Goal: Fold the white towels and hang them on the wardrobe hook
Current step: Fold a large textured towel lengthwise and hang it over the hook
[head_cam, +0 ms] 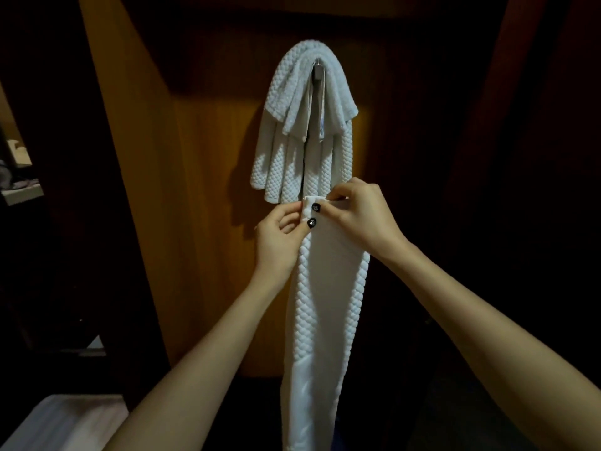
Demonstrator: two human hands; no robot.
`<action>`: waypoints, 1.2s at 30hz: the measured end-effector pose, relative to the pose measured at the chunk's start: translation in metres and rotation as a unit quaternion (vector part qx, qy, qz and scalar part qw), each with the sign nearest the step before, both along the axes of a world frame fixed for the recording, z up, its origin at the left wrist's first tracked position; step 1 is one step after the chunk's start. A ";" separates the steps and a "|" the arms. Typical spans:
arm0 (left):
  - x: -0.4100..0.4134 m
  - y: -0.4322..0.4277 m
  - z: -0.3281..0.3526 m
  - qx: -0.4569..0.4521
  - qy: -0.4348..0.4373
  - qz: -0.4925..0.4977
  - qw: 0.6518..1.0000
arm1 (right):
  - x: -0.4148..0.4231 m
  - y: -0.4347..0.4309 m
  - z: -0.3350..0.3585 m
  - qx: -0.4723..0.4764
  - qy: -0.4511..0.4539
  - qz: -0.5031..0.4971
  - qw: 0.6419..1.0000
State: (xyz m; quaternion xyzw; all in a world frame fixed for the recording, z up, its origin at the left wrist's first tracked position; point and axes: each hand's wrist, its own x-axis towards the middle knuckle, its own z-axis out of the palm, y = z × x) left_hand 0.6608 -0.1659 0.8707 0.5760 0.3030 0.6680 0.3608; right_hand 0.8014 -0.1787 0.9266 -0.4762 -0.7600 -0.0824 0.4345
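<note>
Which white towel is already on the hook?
The upper towel, draped over the hook. The long towel below is pinched at its top by both hands.

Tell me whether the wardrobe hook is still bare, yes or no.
No: a folded white towel already drapes over the hook, while both hands hold another.

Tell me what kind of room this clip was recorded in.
Probably a bedroom or hotel room: a wooden wardrobe panel with a hook holding white towels, and pale bedding at lower left.
</note>
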 end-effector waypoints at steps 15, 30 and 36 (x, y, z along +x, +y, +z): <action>-0.018 0.030 0.004 0.064 0.162 0.028 0.984 | 0.044 0.015 -0.011 -0.208 0.163 0.134 0.955; -0.010 0.021 0.058 0.136 0.168 -0.036 0.976 | 0.049 0.009 -0.010 -0.125 0.404 0.242 0.873; 0.000 0.024 0.082 0.140 0.166 -0.037 0.975 | 0.045 -0.014 -0.089 -0.198 0.422 0.259 0.846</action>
